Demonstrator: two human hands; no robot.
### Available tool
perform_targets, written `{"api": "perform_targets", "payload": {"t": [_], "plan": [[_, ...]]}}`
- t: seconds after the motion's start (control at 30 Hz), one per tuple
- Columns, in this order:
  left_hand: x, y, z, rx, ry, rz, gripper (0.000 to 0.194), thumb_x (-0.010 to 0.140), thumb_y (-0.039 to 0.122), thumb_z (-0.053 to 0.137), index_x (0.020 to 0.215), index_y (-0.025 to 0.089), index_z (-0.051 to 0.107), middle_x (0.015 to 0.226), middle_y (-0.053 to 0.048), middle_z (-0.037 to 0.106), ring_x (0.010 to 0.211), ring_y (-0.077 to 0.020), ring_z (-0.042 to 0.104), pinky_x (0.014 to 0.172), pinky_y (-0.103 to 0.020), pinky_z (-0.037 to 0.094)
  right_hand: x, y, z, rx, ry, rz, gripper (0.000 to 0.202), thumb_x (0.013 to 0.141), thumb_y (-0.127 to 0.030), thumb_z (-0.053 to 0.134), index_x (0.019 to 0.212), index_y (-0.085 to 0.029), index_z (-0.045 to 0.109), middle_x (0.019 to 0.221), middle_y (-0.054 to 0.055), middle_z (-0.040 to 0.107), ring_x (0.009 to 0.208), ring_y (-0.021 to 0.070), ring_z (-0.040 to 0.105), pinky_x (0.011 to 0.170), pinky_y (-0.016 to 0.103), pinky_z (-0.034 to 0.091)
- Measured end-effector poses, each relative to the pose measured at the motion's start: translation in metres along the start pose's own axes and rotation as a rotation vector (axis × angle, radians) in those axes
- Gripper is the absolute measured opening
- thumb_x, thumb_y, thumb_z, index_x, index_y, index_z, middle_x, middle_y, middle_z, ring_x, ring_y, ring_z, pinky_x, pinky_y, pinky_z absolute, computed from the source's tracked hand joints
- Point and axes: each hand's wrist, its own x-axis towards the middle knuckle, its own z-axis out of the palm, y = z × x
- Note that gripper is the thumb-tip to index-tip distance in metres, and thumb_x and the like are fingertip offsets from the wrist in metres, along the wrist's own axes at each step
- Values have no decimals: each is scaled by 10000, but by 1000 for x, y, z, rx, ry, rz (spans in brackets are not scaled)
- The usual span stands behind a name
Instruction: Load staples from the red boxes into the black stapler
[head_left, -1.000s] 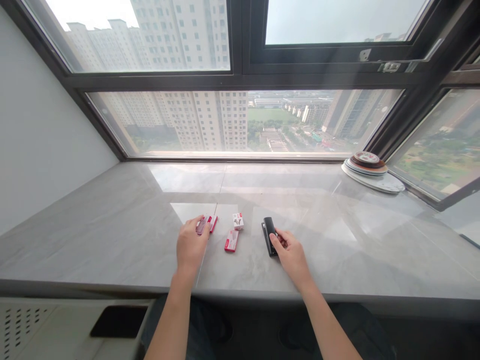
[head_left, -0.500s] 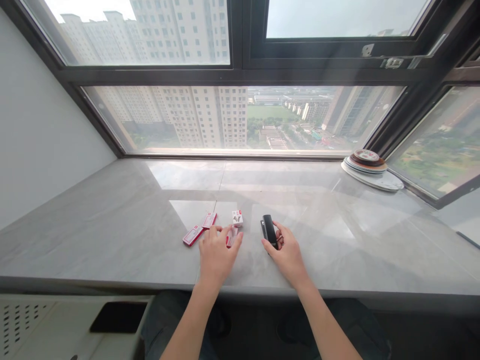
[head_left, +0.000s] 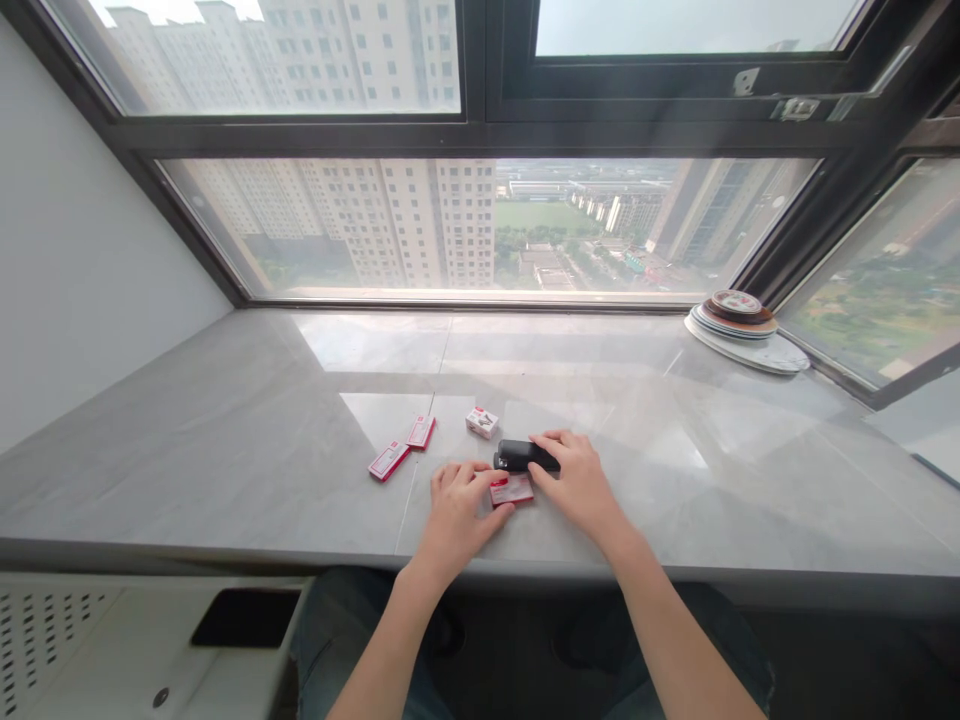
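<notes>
On the counter (head_left: 262, 440), right hand (head_left: 581, 480) grasps a stapler (head_left: 516, 455), left hand (head_left: 459, 512) a red box (head_left: 513, 491), both partly hidden.

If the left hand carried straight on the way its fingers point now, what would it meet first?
The left hand would first meet the red-and-white box right at its fingertips, with the black stapler probably next, just beyond it; exact contact is hard to judge from this view.

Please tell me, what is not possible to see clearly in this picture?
Head view, black stapler: right end hidden by the right hand.
Head view, red-and-white box between the hands: partly covered by the left hand.
Head view, small white box: print too small to read.
</notes>
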Motion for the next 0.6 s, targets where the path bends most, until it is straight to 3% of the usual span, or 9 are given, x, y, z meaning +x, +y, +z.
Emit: {"api": "perform_targets", "payload": {"t": [0.2,0.33,0.47,0.6], "plan": [[-7,4,-3,52,-39,58,475,927,463,686,1384,364,605,1545,-29,499,1398,-328,431,1214,-572,272,12,-39,28,13,-7,-45,335,822,-425,772,1135,-311,739,1097,72,704,1038,301,597,950,455,431],[-12,-1,-5,65,-84,54,517,963,447,632,1464,367,534,1599,-17,453,1479,-299,374,1251,-557,224,13,-54,34,120,65,56,210,854,-390,729,1025,-269,716,1022,73,721,975,276,639,870,388,470],[-10,-7,-6,56,-90,27,508,974,448,608,1473,388,536,1619,0,433,1472,-277,401,1244,-519,260,14,-42,21,414,158,250,294,914,-507,640,1055,-252,683,1006,51,748,924,246,680,848,367,516],[-7,-10,-11,31,-92,24,508,956,433,635,1456,389,559,1601,4,461,1449,-283,423,1218,-507,304,6,-3,6,794,244,452,409,987,-562,471,1075,-203,648,1143,105,732,1039,254,684,819,351,586]]}}
